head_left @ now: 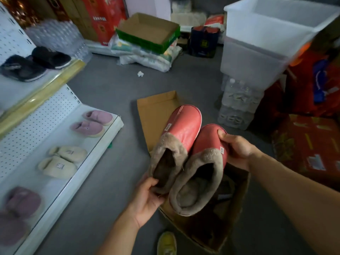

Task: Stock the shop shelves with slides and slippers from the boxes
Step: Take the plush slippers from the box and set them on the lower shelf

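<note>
A person's left hand (147, 196) pinches the plush heel of one red slipper (181, 129) while the right hand (236, 150) clamps on the toe and side of its mate (206, 162), both held above the open cardboard box (230, 223), right of the white lower shelf (77, 168). The pair, held only at its ends and side by side, could slide apart and drop back into the box, or knock the cream slippers (62, 161) on that shelf when set down. The uppers look smooth and leather-like, rounded at the toe; the grey-brown lining is thick fleece. The shelf backing is perforated metal.
</note>
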`<state>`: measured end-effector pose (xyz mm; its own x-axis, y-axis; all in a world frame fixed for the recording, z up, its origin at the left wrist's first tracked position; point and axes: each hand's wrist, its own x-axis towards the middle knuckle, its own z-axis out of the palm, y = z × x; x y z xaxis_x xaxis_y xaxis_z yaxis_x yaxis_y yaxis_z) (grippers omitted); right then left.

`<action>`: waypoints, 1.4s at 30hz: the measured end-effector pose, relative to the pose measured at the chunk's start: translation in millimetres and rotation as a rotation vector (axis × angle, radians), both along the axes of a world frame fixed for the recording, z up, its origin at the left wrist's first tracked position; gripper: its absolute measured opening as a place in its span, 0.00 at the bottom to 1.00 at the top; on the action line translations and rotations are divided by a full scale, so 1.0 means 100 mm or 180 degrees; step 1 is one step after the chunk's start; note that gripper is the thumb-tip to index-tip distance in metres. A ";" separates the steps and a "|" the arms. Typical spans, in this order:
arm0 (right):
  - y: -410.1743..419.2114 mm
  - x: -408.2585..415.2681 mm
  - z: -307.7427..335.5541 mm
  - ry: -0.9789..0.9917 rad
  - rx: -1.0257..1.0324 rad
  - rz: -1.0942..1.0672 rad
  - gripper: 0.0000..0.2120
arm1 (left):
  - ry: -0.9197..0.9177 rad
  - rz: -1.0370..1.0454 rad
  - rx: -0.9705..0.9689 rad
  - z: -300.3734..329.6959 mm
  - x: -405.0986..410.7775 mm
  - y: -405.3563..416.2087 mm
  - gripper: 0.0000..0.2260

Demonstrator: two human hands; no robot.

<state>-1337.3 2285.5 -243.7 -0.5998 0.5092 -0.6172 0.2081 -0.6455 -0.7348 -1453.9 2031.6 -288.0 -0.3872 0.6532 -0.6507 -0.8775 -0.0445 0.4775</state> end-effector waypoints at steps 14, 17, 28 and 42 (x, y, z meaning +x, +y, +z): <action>-0.93 -0.12 0.86 0.0073 0.0172 0.0434 0.26 | 0.0305 0.0642 0.0160 0.74 0.37 -1.31 0.15; -1.21 -0.23 0.95 0.0033 0.0233 0.0599 0.26 | 0.0305 0.0719 0.0170 0.84 0.36 -1.61 0.17; -3.25 -0.44 1.44 0.0044 0.0329 0.0897 0.17 | 0.0341 0.0922 0.0652 1.26 0.56 -3.60 0.18; -6.13 -0.76 1.87 0.0076 0.0382 0.1467 0.21 | 0.0586 0.0777 0.0467 1.73 0.99 -6.51 0.31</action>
